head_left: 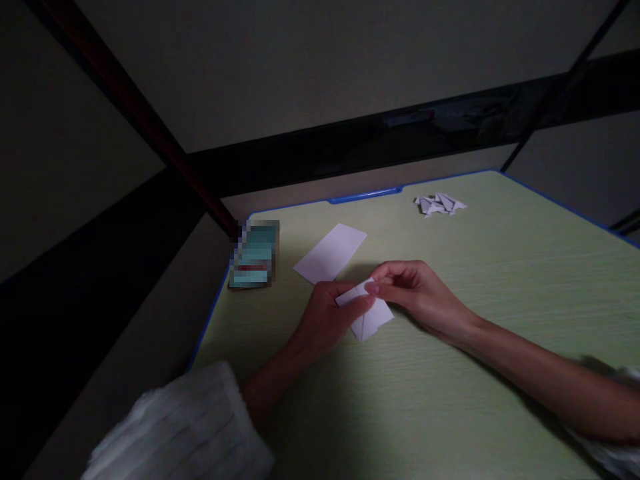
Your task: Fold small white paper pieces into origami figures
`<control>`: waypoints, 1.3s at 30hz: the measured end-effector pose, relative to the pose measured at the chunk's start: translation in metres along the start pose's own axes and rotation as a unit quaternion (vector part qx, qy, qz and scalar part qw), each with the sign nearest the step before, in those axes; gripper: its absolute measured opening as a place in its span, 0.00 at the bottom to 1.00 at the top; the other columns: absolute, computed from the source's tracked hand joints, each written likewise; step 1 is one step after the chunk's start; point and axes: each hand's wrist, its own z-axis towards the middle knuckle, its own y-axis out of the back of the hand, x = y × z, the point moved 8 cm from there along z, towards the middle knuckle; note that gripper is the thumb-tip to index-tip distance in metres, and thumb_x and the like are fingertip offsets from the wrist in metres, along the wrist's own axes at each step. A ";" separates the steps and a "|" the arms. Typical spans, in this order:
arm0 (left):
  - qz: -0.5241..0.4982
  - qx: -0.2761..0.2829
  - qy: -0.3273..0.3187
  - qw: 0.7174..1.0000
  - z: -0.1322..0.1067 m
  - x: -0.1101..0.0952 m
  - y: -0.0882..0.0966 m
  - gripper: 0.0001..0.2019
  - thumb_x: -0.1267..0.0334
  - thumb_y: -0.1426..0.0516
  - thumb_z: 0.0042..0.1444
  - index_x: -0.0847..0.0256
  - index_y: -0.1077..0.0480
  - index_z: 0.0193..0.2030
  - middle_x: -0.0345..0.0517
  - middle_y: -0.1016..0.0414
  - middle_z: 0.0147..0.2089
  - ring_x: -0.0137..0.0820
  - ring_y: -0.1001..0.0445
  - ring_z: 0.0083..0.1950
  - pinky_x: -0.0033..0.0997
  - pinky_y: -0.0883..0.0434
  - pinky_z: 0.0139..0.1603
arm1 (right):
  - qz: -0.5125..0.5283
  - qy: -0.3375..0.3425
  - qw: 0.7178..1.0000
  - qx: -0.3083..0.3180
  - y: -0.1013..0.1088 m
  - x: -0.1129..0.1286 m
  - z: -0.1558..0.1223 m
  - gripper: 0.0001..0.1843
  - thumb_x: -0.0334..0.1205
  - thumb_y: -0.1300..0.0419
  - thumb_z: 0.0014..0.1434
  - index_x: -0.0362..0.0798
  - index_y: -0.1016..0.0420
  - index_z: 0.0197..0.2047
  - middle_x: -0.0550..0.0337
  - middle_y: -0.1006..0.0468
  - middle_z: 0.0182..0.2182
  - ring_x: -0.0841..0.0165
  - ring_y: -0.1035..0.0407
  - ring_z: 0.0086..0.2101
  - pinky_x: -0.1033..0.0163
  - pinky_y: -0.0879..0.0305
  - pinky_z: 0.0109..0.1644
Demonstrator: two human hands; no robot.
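Note:
A partly folded white paper (370, 319) lies on the pale green table (450, 373), a little left of its middle. My left hand (325, 320) is closed on the paper's left side, with thumb and fingers pinching a fold. My right hand (417, 290) comes in from the right and pinches the paper's upper edge with its fingertips. The two hands nearly touch over the fold. Just behind them lies a flat white paper sheet (331, 253), untouched.
A small heap of folded white paper pieces (439, 204) sits near the table's far edge. A blurred teal and dark item (254, 255) rests at the far left corner. The table has a blue rim (365, 195); dark floor and beams lie beyond.

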 end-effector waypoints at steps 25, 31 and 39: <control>-0.041 0.013 0.022 0.999 -0.001 0.005 0.000 0.11 0.60 0.44 0.42 0.68 0.29 0.23 0.37 0.36 0.17 0.20 0.44 0.19 0.21 0.47 0.19 | -0.104 0.016 0.994 0.019 -0.003 0.005 -0.001 0.10 0.41 0.39 0.44 0.43 0.33 0.21 0.69 0.38 0.14 0.79 0.47 0.16 0.71 0.54 0.18; -0.093 -0.009 0.033 0.995 0.001 0.008 0.004 0.12 0.59 0.41 0.39 0.69 0.30 0.22 0.37 0.35 0.18 0.21 0.43 0.20 0.21 0.48 0.20 | -0.160 -0.003 0.979 0.127 -0.013 -0.003 -0.002 0.17 0.43 0.51 0.53 0.45 0.43 0.16 0.70 0.43 0.12 0.79 0.51 0.15 0.70 0.56 0.18; -0.165 -0.003 0.060 0.985 0.001 0.009 0.002 0.09 0.61 0.40 0.36 0.67 0.32 0.21 0.36 0.37 0.17 0.21 0.41 0.20 0.22 0.46 0.22 | -0.182 0.061 0.973 0.130 -0.015 0.008 -0.006 0.16 0.43 0.53 0.54 0.46 0.44 0.18 0.71 0.48 0.13 0.79 0.55 0.15 0.70 0.59 0.17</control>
